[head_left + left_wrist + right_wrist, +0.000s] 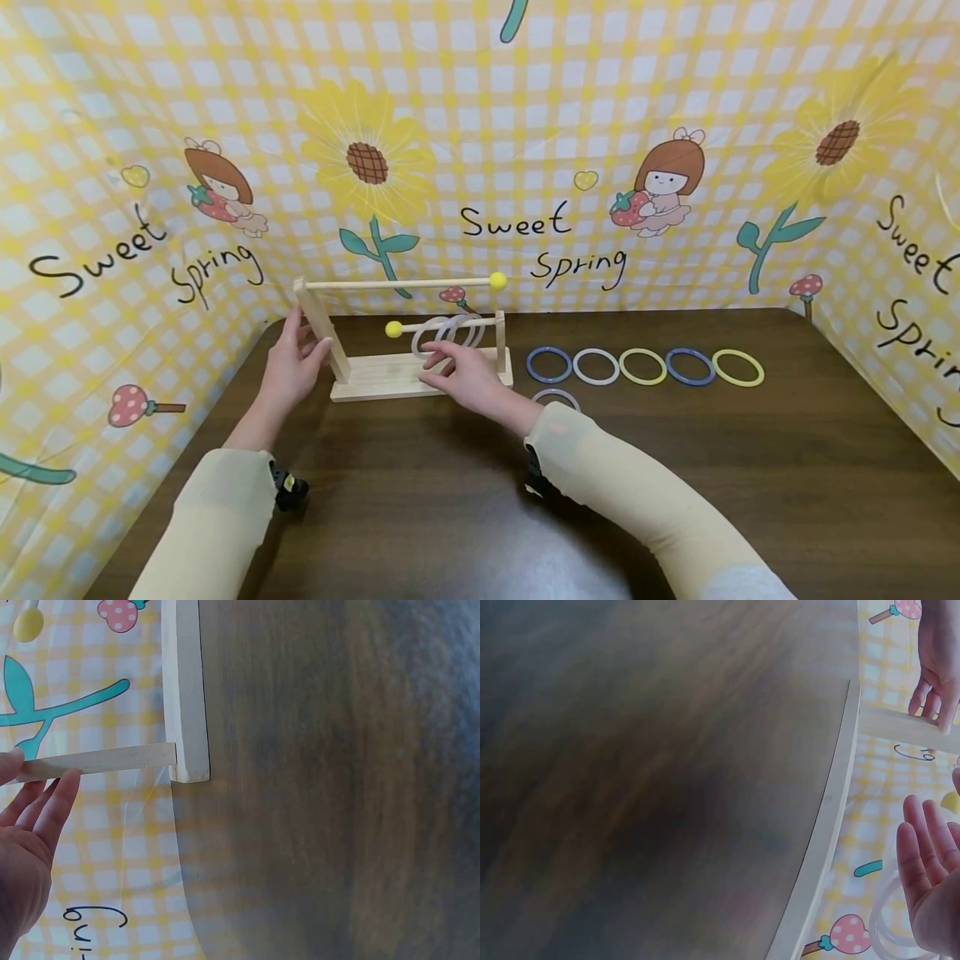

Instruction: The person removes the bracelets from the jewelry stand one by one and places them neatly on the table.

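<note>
A pale wooden stand (405, 379) carries two level rods ending in yellow balls. My left hand (294, 367) holds its tall left post (321, 325), with thumb and fingers on opposite sides of the wood in the left wrist view. Several pale, see-through rings (480, 332) hang on the lower rod (407, 327). My right hand (468, 377) is in front of them, its fingertips overlapping the nearest ring in the head view. In the right wrist view its fingers (922, 851) are loosely extended, beside the rings (881, 930).
Right of the stand, a row of rings lies on the dark table (420, 500): a blue ring (529, 372), a white ring (576, 372), a yellow ring (624, 372) and others. Another pale ring (555, 392) is partly hidden behind the right forearm. Checked cloth (480, 125) surrounds the table.
</note>
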Demonstrator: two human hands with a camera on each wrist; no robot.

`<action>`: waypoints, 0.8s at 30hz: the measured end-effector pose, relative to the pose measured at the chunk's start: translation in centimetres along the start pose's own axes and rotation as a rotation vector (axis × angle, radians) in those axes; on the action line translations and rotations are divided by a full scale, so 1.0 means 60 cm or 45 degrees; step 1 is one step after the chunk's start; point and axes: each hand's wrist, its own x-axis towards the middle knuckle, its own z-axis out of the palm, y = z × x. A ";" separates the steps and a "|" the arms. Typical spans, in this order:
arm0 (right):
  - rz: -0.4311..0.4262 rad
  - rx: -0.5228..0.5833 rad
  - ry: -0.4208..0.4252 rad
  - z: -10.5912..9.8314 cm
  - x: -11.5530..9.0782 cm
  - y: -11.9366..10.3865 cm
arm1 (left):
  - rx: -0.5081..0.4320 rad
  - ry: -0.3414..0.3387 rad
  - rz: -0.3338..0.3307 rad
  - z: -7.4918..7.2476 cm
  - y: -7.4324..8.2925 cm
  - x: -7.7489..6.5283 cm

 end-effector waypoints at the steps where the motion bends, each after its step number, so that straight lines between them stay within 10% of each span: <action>1: 0.010 -0.005 0.000 0.002 0.002 0.001 | 0.002 -0.004 -0.002 0.000 0.000 0.000; 24: 0.035 -0.095 0.075 0.023 0.019 -0.001 | -0.013 -0.005 0.030 -0.001 -0.002 0.000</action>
